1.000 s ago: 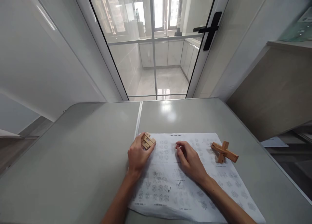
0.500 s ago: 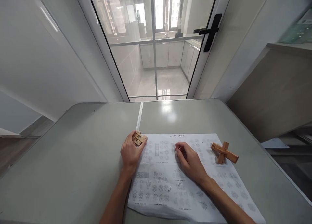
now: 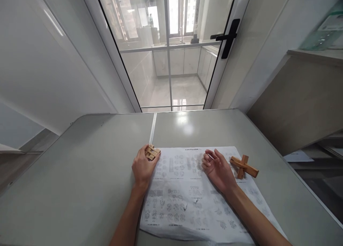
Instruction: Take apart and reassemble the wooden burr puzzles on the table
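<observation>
My left hand [image 3: 144,167] is closed around a small light wooden interlocking puzzle [image 3: 152,152], at the far left corner of a printed paper sheet [image 3: 182,189]. Thumb and fingers grip the puzzle from its two sides. Over the right part of the sheet, my right hand [image 3: 219,170] is turned palm up, its fingers loosely curled and apart, with nothing visible in it. Just right of that hand lies a darker wooden cross made of crossed puzzle pieces [image 3: 243,166], resting on the sheet's right edge. The sheet carries rows of small diagrams and two black check marks.
The grey-green table [image 3: 88,178] has a pale strip [image 3: 153,129] running from its far edge towards the sheet. Past the table stands a glass door [image 3: 184,89] with a black handle [image 3: 230,37]. A shelf unit [image 3: 297,103] borders the right side.
My right hand has moved right, towards the wooden cross, and rolled from palm down to palm up with its fingers loosened. My left hand keeps its hold on the puzzle. The view shifts slightly.
</observation>
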### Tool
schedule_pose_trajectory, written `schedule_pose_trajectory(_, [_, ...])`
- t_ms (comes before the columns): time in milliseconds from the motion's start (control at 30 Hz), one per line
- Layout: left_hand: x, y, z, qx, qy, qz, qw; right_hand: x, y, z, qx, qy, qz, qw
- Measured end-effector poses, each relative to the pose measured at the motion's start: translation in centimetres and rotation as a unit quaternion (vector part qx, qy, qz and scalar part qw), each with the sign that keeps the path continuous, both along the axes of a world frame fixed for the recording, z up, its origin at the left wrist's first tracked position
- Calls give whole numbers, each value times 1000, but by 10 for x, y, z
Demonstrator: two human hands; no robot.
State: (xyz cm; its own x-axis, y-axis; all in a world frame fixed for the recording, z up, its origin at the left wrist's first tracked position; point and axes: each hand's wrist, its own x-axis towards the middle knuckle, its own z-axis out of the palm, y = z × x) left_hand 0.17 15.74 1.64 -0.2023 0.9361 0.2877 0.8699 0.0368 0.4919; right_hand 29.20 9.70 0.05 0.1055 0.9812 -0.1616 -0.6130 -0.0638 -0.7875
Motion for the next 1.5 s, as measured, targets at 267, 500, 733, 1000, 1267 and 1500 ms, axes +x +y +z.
schedule_pose_trajectory(267, [0, -2, -2, 8, 13, -4, 1000, 10, -2, 3, -13, 158, -29, 987])
schedule_pose_trajectory(500, [-4, -4, -4, 6, 18, -10, 1000, 22, -27, 12, -22, 358, -30, 933])
schedule_pose_trajectory(733, [2, -9, 7, 45, -9, 18, 999, 39, -45, 10, -27, 392, -55, 918])
schedule_pose_trajectory(1000, [5, -11, 11, 112, -105, -27, 988, 45, -45, 11, -35, 297, -47, 953])
schedule_pose_trajectory(1267, [21, -20, 13, 18, -278, -179, 944, 23, -46, 11, -75, -8, 134, 988])
schedule_pose_trajectory(1500, [38, -33, 12, -146, -419, -367, 817, -19, -26, 37, -19, -228, 369, 901])
